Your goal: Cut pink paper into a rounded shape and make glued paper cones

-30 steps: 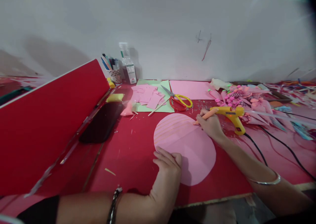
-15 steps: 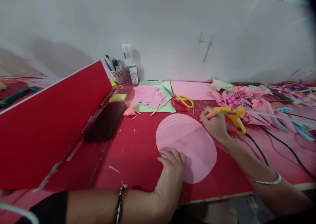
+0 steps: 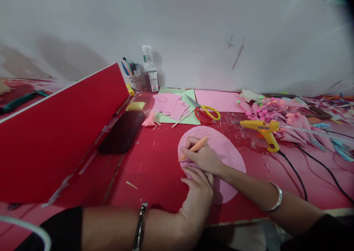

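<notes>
A pink paper circle with thin drawn lines across its far part lies on the red table. My left hand rests flat on its near left edge, fingers stretched out. My right hand is closed round an orange pencil and sits over the circle's left side, the tip touching the paper near the left rim. Both wrists carry metal bracelets.
A yellow glue gun with a black cord lies right of the circle. Scissors and pink paper scraps lie on a green sheet behind. A red board leans at the left beside a black object. Pink craft clutter fills the far right.
My right hand has swept with the pencil from the circle's right edge, near the glue gun, across to its left side. My left hand has stayed on the paper.
</notes>
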The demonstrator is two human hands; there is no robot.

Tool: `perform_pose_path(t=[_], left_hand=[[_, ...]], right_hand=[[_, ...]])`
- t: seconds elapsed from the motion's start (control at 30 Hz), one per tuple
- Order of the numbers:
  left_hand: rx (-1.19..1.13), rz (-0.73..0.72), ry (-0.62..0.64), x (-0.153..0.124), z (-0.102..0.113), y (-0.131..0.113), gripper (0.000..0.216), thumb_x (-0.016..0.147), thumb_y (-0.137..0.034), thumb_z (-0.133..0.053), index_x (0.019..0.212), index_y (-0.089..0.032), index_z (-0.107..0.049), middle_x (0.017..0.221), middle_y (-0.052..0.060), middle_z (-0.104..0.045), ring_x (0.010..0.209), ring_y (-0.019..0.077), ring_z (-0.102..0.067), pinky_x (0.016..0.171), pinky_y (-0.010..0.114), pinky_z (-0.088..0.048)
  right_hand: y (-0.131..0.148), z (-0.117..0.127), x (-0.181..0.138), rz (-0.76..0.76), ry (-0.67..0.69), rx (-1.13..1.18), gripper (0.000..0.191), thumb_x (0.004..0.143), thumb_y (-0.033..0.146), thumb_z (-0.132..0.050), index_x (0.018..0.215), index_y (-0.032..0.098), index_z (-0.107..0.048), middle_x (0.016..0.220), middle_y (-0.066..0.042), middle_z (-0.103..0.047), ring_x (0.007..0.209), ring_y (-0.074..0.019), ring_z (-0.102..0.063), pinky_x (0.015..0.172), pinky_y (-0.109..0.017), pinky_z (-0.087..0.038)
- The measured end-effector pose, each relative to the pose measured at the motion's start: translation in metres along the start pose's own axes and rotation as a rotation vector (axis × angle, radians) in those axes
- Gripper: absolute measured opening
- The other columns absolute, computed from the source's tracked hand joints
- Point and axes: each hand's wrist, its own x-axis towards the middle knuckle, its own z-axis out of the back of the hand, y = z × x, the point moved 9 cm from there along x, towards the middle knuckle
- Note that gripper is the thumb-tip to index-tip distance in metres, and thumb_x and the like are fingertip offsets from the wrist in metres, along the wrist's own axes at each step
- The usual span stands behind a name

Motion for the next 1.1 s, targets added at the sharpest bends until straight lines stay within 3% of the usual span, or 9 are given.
perform_pose_path(t=[0.43, 0.7, 1.1], left_hand=[[0.025, -0.008, -0.012, -0.002, 0.000, 0.000, 0.016, 0.078, -0.007, -0.043, 0.086, -0.004, -0.056, 0.086, 0.030, -0.064, 0.077, 0.0392, -0.064, 0.043, 0.037, -0.051], [0.040, 0.022, 0.036, -0.001, -0.003, 0.000, 0.011, 0.076, -0.005, -0.046, 0.080, -0.006, -0.056, 0.088, 0.027, -0.065, 0.079, 0.0355, -0.064, 0.049, 0.036, -0.053], [0.145, -0.059, -0.001, -0.004, -0.003, -0.001, 0.015, 0.075, -0.007, -0.040, 0.082, -0.008, -0.053, 0.084, 0.024, -0.067, 0.073, 0.0308, -0.066, 0.046, 0.029, -0.050]], right_hand=[[-0.004, 0.000, -0.001, 0.031, 0.003, -0.079, 0.024, 0.073, 0.015, -0.051, 0.054, 0.019, -0.037, 0.050, 0.007, -0.041, 0.048, -0.0070, -0.040, 0.047, -0.019, -0.032], [-0.009, 0.012, -0.003, 0.016, -0.028, -0.066, 0.025, 0.072, 0.015, -0.051, 0.054, 0.019, -0.034, 0.050, 0.008, -0.034, 0.046, -0.0064, -0.036, 0.044, -0.018, -0.031], [-0.021, 0.052, -0.003, -0.062, -0.131, -0.052, 0.026, 0.072, 0.022, -0.050, 0.055, 0.020, -0.032, 0.054, 0.007, -0.032, 0.048, -0.0068, -0.036, 0.048, -0.021, -0.049]])
